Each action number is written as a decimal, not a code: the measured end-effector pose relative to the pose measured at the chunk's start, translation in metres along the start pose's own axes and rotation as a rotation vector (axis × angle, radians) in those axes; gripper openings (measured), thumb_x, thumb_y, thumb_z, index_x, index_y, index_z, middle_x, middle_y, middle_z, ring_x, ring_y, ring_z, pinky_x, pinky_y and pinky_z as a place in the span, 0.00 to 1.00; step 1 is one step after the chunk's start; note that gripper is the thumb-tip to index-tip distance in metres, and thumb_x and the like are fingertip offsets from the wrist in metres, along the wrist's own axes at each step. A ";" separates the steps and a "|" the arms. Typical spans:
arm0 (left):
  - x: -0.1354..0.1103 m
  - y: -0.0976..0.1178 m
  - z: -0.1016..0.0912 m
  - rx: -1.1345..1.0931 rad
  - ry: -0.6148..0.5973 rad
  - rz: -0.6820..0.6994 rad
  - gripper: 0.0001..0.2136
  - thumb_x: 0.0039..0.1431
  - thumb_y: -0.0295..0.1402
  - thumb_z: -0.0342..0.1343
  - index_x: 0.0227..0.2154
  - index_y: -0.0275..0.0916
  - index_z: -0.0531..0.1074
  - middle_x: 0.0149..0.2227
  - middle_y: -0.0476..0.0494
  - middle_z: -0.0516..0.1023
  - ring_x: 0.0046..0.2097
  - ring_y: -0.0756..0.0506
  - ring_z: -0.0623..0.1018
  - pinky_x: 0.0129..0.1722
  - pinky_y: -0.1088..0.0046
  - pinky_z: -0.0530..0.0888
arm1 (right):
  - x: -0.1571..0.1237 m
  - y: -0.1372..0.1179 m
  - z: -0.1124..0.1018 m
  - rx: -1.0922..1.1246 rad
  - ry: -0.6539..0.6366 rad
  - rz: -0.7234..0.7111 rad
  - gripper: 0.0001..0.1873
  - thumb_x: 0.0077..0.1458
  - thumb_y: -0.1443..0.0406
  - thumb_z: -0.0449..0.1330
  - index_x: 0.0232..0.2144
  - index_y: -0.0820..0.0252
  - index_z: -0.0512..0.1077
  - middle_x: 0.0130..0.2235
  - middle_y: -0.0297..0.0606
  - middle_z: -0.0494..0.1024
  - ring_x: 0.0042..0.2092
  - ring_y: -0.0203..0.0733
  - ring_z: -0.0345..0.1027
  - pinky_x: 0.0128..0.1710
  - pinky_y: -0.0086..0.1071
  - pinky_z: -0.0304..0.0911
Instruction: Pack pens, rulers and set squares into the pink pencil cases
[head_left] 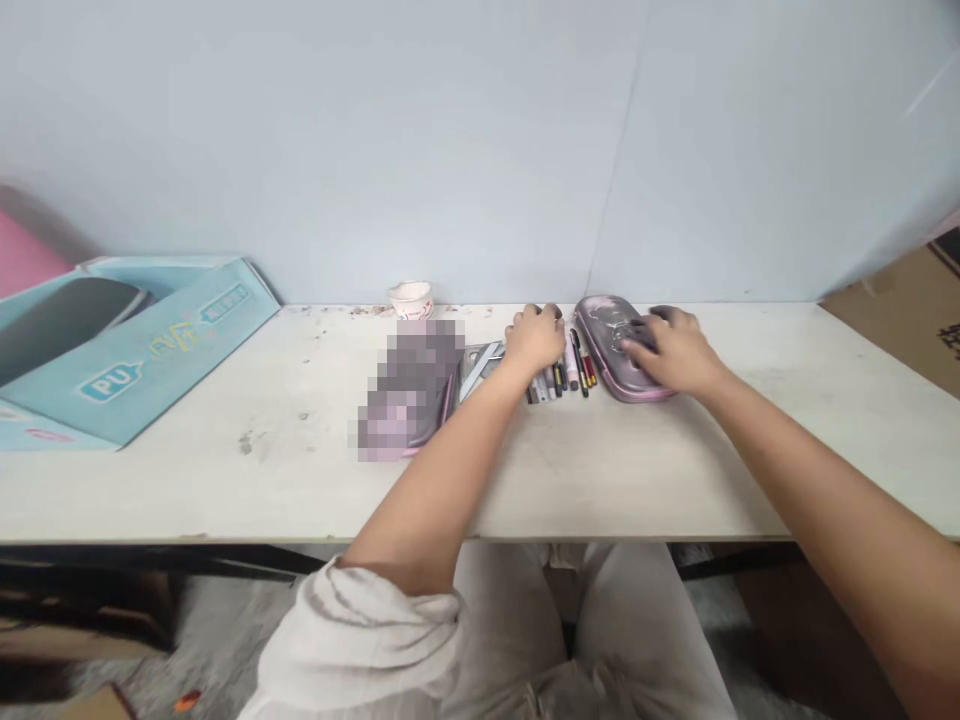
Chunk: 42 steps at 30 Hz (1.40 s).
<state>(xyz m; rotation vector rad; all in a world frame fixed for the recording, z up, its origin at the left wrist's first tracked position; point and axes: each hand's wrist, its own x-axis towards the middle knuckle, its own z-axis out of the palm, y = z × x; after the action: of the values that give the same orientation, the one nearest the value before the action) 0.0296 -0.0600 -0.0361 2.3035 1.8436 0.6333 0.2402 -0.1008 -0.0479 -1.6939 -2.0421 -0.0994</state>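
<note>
My left hand (535, 338) rests curled over a row of several pens and markers (564, 376) lying side by side on the white table (300, 440); whether it grips one is hidden. My right hand (670, 349) lies on top of a shiny pink-purple pencil case (609, 340) just right of the pens, fingers bent over its lid. A metal tool like scissors (481, 366) lies left of the pens. A second purple case (409, 400), partly blurred out, sits further left.
A small white cup (412, 299) stands against the pale blue wall. A light blue cardboard box (112, 350) fills the table's left end. A brown carton (900, 310) stands at the far right. My legs show below the table's front edge.
</note>
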 end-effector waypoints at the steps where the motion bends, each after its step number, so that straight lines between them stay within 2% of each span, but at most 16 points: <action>1: 0.006 -0.004 0.002 0.009 -0.003 0.010 0.18 0.59 0.38 0.39 0.49 0.42 0.65 0.50 0.34 0.66 0.52 0.35 0.66 0.46 0.53 0.65 | 0.000 -0.016 0.002 -0.073 -0.010 -0.095 0.32 0.50 0.47 0.51 0.48 0.65 0.67 0.53 0.57 0.64 0.56 0.61 0.52 0.51 0.54 0.53; 3: 0.016 -0.007 0.009 0.025 -0.030 0.027 0.20 0.59 0.42 0.38 0.50 0.43 0.65 0.51 0.34 0.65 0.54 0.34 0.63 0.48 0.49 0.62 | -0.005 -0.046 0.008 -0.197 -0.033 -0.279 0.34 0.47 0.44 0.52 0.45 0.66 0.68 0.53 0.58 0.63 0.59 0.62 0.47 0.53 0.57 0.48; 5: 0.023 -0.008 0.015 0.041 -0.096 0.042 0.21 0.59 0.46 0.38 0.49 0.44 0.67 0.53 0.35 0.65 0.56 0.33 0.61 0.50 0.45 0.58 | -0.010 -0.065 0.017 -0.293 -0.036 -0.373 0.32 0.48 0.44 0.53 0.42 0.66 0.69 0.51 0.56 0.65 0.60 0.61 0.45 0.55 0.59 0.41; 8: 0.029 -0.009 0.020 0.038 -0.185 0.047 0.23 0.56 0.51 0.40 0.45 0.46 0.70 0.55 0.37 0.63 0.58 0.32 0.56 0.52 0.41 0.52 | -0.015 -0.074 0.027 -0.363 -0.039 -0.385 0.27 0.52 0.48 0.51 0.39 0.66 0.71 0.47 0.55 0.67 0.58 0.58 0.48 0.56 0.59 0.40; 11: 0.030 -0.010 0.017 -0.079 -0.168 0.007 0.22 0.52 0.54 0.45 0.41 0.46 0.71 0.53 0.39 0.65 0.58 0.32 0.57 0.53 0.42 0.52 | -0.015 -0.073 0.025 -0.363 -0.021 -0.429 0.24 0.55 0.50 0.49 0.36 0.65 0.73 0.45 0.52 0.69 0.56 0.56 0.52 0.57 0.58 0.37; 14: 0.031 -0.001 0.004 -0.512 -0.107 -0.069 0.19 0.53 0.51 0.46 0.39 0.42 0.67 0.40 0.41 0.73 0.47 0.40 0.69 0.48 0.56 0.64 | -0.011 -0.073 0.015 -0.329 0.057 -0.453 0.23 0.56 0.52 0.48 0.34 0.63 0.74 0.42 0.49 0.71 0.53 0.53 0.56 0.59 0.57 0.34; 17: 0.029 0.020 -0.017 -1.201 -0.085 -0.194 0.18 0.59 0.49 0.38 0.35 0.40 0.62 0.23 0.50 0.67 0.27 0.50 0.71 0.31 0.72 0.70 | -0.004 -0.079 0.005 -0.275 0.172 -0.430 0.20 0.57 0.55 0.48 0.35 0.62 0.74 0.41 0.47 0.72 0.52 0.52 0.57 0.59 0.56 0.34; 20: 0.026 0.041 -0.038 -1.649 -0.106 -0.319 0.18 0.59 0.49 0.35 0.28 0.40 0.59 0.16 0.56 0.52 0.15 0.55 0.57 0.17 0.81 0.59 | -0.003 -0.088 -0.003 -0.241 0.259 -0.424 0.18 0.58 0.60 0.46 0.37 0.60 0.75 0.39 0.45 0.73 0.53 0.53 0.56 0.59 0.55 0.36; 24: 0.032 0.040 -0.047 -1.818 -0.024 -0.458 0.16 0.58 0.46 0.36 0.23 0.40 0.54 0.14 0.58 0.46 0.13 0.56 0.48 0.14 0.81 0.46 | -0.029 -0.094 -0.005 -0.219 0.257 -0.462 0.18 0.57 0.64 0.45 0.33 0.56 0.76 0.35 0.43 0.74 0.49 0.51 0.58 0.59 0.56 0.38; 27: 0.047 0.025 -0.033 -1.692 0.124 -0.546 0.13 0.58 0.43 0.34 0.25 0.40 0.55 0.14 0.58 0.48 0.13 0.56 0.48 0.13 0.81 0.47 | -0.057 -0.092 0.005 -0.187 0.175 -0.542 0.17 0.56 0.63 0.48 0.27 0.55 0.77 0.32 0.42 0.73 0.47 0.49 0.59 0.59 0.53 0.40; 29: 0.058 0.017 -0.019 -1.447 0.145 -0.564 0.13 0.59 0.40 0.33 0.27 0.40 0.57 0.15 0.56 0.52 0.13 0.55 0.52 0.14 0.81 0.52 | -0.065 -0.089 0.012 -0.217 0.100 -0.540 0.16 0.54 0.65 0.50 0.25 0.56 0.77 0.30 0.42 0.73 0.44 0.48 0.60 0.58 0.52 0.42; 31: 0.068 0.011 -0.005 -1.181 0.099 -0.524 0.15 0.59 0.39 0.31 0.30 0.39 0.60 0.19 0.51 0.63 0.17 0.53 0.63 0.18 0.79 0.61 | -0.061 -0.087 0.017 -0.270 0.047 -0.477 0.15 0.53 0.66 0.51 0.24 0.57 0.77 0.29 0.43 0.72 0.42 0.49 0.60 0.58 0.52 0.43; 34: 0.075 -0.001 0.008 -0.751 0.007 -0.392 0.20 0.61 0.39 0.28 0.37 0.36 0.64 0.35 0.39 0.75 0.34 0.48 0.75 0.33 0.73 0.71 | -0.045 -0.087 0.018 -0.310 0.030 -0.397 0.16 0.55 0.61 0.51 0.27 0.59 0.77 0.31 0.46 0.72 0.42 0.51 0.60 0.56 0.52 0.43; 37: 0.069 -0.016 0.009 -0.433 -0.053 -0.291 0.18 0.59 0.39 0.37 0.43 0.34 0.65 0.48 0.32 0.72 0.49 0.43 0.72 0.46 0.67 0.68 | -0.031 -0.096 0.019 -0.287 0.028 -0.399 0.20 0.56 0.56 0.50 0.30 0.63 0.75 0.33 0.48 0.72 0.43 0.51 0.60 0.54 0.50 0.46; 40: 0.057 -0.028 0.006 -0.275 -0.137 -0.216 0.14 0.54 0.33 0.45 0.41 0.35 0.68 0.47 0.32 0.73 0.51 0.40 0.71 0.49 0.64 0.65 | -0.026 -0.106 0.027 -0.278 -0.008 -0.401 0.21 0.56 0.55 0.49 0.30 0.65 0.75 0.33 0.49 0.72 0.42 0.51 0.60 0.51 0.47 0.50; 42: 0.048 -0.032 0.004 -0.172 -0.199 -0.165 0.12 0.51 0.30 0.48 0.38 0.36 0.70 0.45 0.33 0.75 0.51 0.39 0.71 0.49 0.62 0.64 | -0.025 -0.109 0.035 -0.290 -0.039 -0.411 0.18 0.56 0.60 0.49 0.30 0.65 0.75 0.31 0.49 0.73 0.40 0.50 0.60 0.49 0.46 0.50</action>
<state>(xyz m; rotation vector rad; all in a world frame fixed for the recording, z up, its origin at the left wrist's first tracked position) 0.0103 -0.0057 -0.0396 2.0021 1.7878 0.4980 0.1290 -0.1361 -0.0625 -1.4092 -2.4753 -0.5233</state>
